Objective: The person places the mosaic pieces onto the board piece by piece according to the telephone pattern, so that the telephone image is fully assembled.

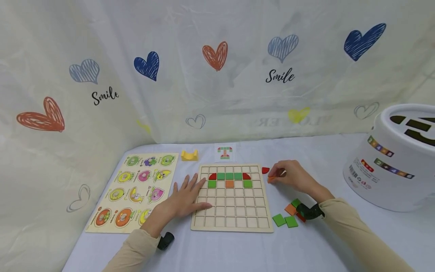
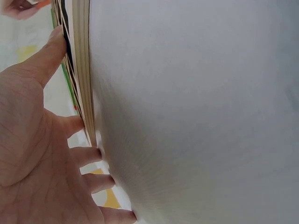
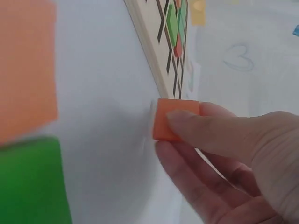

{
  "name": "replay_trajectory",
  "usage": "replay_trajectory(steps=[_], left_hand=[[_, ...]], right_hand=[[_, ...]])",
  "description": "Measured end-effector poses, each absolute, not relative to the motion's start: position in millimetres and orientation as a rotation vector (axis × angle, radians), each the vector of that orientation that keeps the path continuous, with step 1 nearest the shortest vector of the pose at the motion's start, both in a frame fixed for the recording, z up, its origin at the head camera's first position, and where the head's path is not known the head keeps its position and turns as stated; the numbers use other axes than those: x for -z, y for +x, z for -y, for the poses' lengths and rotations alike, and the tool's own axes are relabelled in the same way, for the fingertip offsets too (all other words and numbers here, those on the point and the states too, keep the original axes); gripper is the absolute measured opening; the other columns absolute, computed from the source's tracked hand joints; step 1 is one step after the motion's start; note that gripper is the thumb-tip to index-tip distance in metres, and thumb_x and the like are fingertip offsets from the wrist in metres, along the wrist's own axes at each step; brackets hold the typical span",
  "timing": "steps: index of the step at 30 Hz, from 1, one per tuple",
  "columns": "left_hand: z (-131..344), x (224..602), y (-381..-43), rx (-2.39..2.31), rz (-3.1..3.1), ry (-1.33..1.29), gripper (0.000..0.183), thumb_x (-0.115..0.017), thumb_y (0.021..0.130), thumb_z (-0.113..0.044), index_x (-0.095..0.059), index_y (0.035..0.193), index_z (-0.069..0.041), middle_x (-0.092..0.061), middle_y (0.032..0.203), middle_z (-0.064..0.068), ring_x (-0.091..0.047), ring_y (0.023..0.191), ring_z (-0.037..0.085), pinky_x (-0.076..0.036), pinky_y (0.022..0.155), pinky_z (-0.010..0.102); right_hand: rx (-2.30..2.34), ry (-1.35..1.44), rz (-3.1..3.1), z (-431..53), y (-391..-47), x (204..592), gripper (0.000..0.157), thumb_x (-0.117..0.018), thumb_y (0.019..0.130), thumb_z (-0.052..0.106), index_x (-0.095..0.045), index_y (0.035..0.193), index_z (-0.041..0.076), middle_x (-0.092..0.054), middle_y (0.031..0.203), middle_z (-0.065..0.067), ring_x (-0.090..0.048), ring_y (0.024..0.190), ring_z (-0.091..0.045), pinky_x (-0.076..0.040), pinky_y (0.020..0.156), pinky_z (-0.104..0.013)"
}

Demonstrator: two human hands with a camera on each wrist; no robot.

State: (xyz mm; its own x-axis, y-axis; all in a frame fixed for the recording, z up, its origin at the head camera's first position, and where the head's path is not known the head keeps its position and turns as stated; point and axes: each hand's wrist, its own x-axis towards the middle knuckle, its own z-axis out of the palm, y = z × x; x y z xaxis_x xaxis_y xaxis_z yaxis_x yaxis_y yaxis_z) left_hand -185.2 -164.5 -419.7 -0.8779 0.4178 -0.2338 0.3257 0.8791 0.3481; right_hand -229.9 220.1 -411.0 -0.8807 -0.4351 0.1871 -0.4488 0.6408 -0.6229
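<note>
My right hand (image 1: pixel 293 176) pinches an orange square tile (image 3: pixel 163 120) between thumb and fingers, just right of the wooden grid board (image 1: pixel 232 229). With fingers spread, my left hand (image 1: pixel 183 200) rests along the board's left edge, thumb lying on its surface. In the board's upper rows sit green tiles (image 1: pixel 229 176), a red quarter-round piece (image 1: pixel 246 176) at each end, and below them an orange tile (image 1: pixel 229 184) between two green ones. A loose red quarter-round piece (image 1: pixel 265 170) lies by the board's upper right corner.
Loose green tiles (image 1: pixel 279 220), an orange tile (image 1: pixel 290 209) and a red piece lie right of the board. Behind it are a pattern card (image 1: pixel 220 149) and a yellow block (image 1: pixel 189 155). A fruit puzzle board (image 1: pixel 115 177) lies left; a white bucket (image 1: pixel 360 170) stands right.
</note>
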Motion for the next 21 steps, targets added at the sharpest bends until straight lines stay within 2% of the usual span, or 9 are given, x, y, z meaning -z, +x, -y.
replay_trajectory(steps=[5,10,16,21], left_hand=[[165.1,419.8,-185.7,-0.427,-2.748,0.555,0.093,-0.060,0.099,-0.063,-0.024,0.167,-0.011,-0.012,0.173,0.021,-0.006,0.158,0.048,-0.005,0.118,0.078],[165.0,423.1,-187.6,-0.426,-2.747,0.564,0.093,-0.060,0.099,-0.064,-0.023,0.168,-0.013,-0.011,0.174,0.020,-0.004,0.159,0.048,-0.005,0.118,0.077],[164.5,425.1,-188.2,-0.428,-2.751,0.560,0.094,-0.060,0.098,-0.064,-0.023,0.168,-0.013,-0.010,0.174,0.020,-0.004,0.159,0.047,-0.004,0.118,0.077],[164.4,423.8,-188.1,-0.433,-2.751,0.556,0.093,-0.061,0.099,-0.063,-0.024,0.168,-0.013,-0.011,0.174,0.020,-0.004,0.159,0.047,-0.004,0.118,0.077]], right_hand=[[-1.139,0.816,2.682,-205.0,-225.5,410.9,0.020,-0.085,0.082,-0.006,-0.079,0.097,0.005,-0.073,0.092,-0.001,-0.070,0.084,-0.018,-0.061,0.074,-0.030],[-1.228,0.905,2.628,-178.8,-220.6,405.9,0.020,-0.083,0.084,-0.006,-0.081,0.101,0.005,-0.071,0.094,0.000,-0.068,0.085,-0.014,-0.061,0.077,-0.029],[-1.379,1.053,2.586,-150.0,-217.3,405.6,0.019,-0.081,0.086,-0.008,-0.080,0.103,0.002,-0.072,0.094,-0.002,-0.068,0.088,-0.017,-0.062,0.080,-0.030],[-1.335,1.124,2.590,-134.1,-216.6,411.5,0.017,-0.081,0.087,-0.004,-0.081,0.103,0.003,-0.073,0.094,-0.001,-0.067,0.088,-0.016,-0.061,0.082,-0.032]])
